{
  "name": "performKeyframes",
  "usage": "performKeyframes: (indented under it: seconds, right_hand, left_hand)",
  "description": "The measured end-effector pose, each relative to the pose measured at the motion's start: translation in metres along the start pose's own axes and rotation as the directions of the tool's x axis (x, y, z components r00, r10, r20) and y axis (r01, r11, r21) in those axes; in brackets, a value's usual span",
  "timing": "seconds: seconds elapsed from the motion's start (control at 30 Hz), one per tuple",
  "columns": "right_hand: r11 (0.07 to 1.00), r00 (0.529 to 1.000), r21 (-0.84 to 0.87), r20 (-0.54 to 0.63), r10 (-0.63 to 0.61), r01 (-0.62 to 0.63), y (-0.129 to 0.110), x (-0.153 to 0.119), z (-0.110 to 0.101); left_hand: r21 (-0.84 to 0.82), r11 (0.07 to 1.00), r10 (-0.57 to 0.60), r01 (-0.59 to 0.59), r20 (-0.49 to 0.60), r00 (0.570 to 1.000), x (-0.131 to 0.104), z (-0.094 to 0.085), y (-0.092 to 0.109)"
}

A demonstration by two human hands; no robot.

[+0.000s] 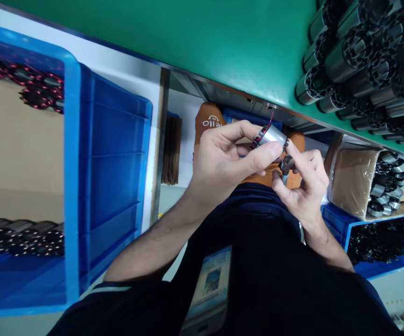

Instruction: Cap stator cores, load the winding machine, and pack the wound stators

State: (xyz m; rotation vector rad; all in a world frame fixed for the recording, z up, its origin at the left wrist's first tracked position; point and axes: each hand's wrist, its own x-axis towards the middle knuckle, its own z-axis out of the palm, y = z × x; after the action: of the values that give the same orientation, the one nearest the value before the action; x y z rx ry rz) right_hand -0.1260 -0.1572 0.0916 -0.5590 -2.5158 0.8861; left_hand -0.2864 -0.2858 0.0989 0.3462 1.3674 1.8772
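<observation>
Between the thumb and fingers of my left hand (pixel 230 156) is a silver metal cylinder (pixel 272 136) with black toothed ends. A short red wire (pixel 271 117) sticks up from its left end. Close by on the right, my right hand (pixel 303 182) pinches a small dark piece with a grey-blue lower part (pixel 285 178); what it is cannot be made out. The fingertips of my right hand are at the cylinder's right end. Both hands are over my lap, just below the edge of the green table (pixel 202 37).
Many similar cylinders (pixel 343 58) stand on the table's right side. At left, a large blue crate (pixel 72 186) holds cardboard and wound parts. Lower right are a box of metal rings (pixel 354 184) and a blue bin (pixel 338 228) of black pieces. A phone (pixel 210 289) lies against my dark shirt.
</observation>
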Motion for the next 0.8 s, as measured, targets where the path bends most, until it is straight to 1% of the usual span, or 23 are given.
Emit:
performKeyframes:
  seconds: [0.2, 0.3, 0.37, 0.47, 0.53, 0.57, 0.63, 0.67, 0.7, 0.73, 0.77, 0.8]
  right_hand:
    - [0.998, 0.999, 0.05, 0.021, 0.031, -0.032, 0.007, -0.004, 0.001]
    - [0.999, 1.0, 0.05, 0.016, 0.016, -0.017, 0.007, -0.005, 0.0]
    - [0.998, 0.999, 0.052, 0.039, 0.034, -0.036, 0.007, -0.005, -0.001]
    - [0.993, 0.986, 0.07, 0.139, 0.088, -0.098, 0.011, -0.002, 0.001]
    - [0.981, 0.964, 0.101, 0.224, 0.14, -0.166, 0.021, -0.001, 0.006]
    - [0.971, 0.945, 0.112, 0.275, 0.175, -0.212, 0.028, -0.001, 0.01]
    - [0.949, 0.89, 0.072, 0.374, 0.26, -0.307, 0.046, -0.004, 0.019]
    - [0.94, 0.86, 0.012, 0.407, 0.307, -0.341, 0.056, -0.006, 0.024]
    - [0.93, 0.833, -0.068, 0.425, 0.355, -0.362, 0.065, -0.01, 0.029]
    - [0.915, 0.811, -0.161, 0.424, 0.403, -0.37, 0.073, -0.013, 0.034]
    - [0.894, 0.79, -0.248, 0.419, 0.447, -0.374, 0.079, -0.017, 0.039]
    - [0.868, 0.767, -0.326, 0.418, 0.487, -0.373, 0.084, -0.02, 0.043]
  left_hand:
    - [-0.011, 1.0, 0.005, -0.005, 0.003, 1.0, 0.0, 0.002, -0.004]
    - [-0.001, 1.0, 0.003, -0.003, -0.001, 1.0, -0.001, 0.002, -0.004]
    - [0.006, 1.0, 0.01, -0.01, -0.012, 1.0, -0.001, 0.002, -0.009]
    - [0.01, 0.999, 0.037, -0.037, -0.083, 0.996, 0.004, 0.002, -0.024]
    - [-0.009, 0.999, 0.04, -0.042, -0.157, 0.987, 0.008, -0.002, -0.036]
    - [-0.024, 0.999, 0.022, -0.027, -0.193, 0.981, 0.008, -0.007, -0.041]
    - [-0.042, 0.999, -0.03, 0.02, -0.258, 0.966, 0.003, -0.026, -0.044]
    - [-0.035, 0.999, -0.046, 0.037, -0.294, 0.955, -0.003, -0.04, -0.042]
    - [-0.01, 0.999, -0.045, 0.044, -0.336, 0.941, -0.012, -0.058, -0.037]
    - [0.038, 0.999, -0.017, 0.035, -0.385, 0.923, -0.023, -0.079, -0.029]
    - [0.113, 0.993, 0.038, 0.013, -0.441, 0.897, -0.035, -0.103, -0.019]
    - [0.219, 0.976, 0.118, -0.007, -0.497, 0.86, -0.048, -0.129, -0.007]
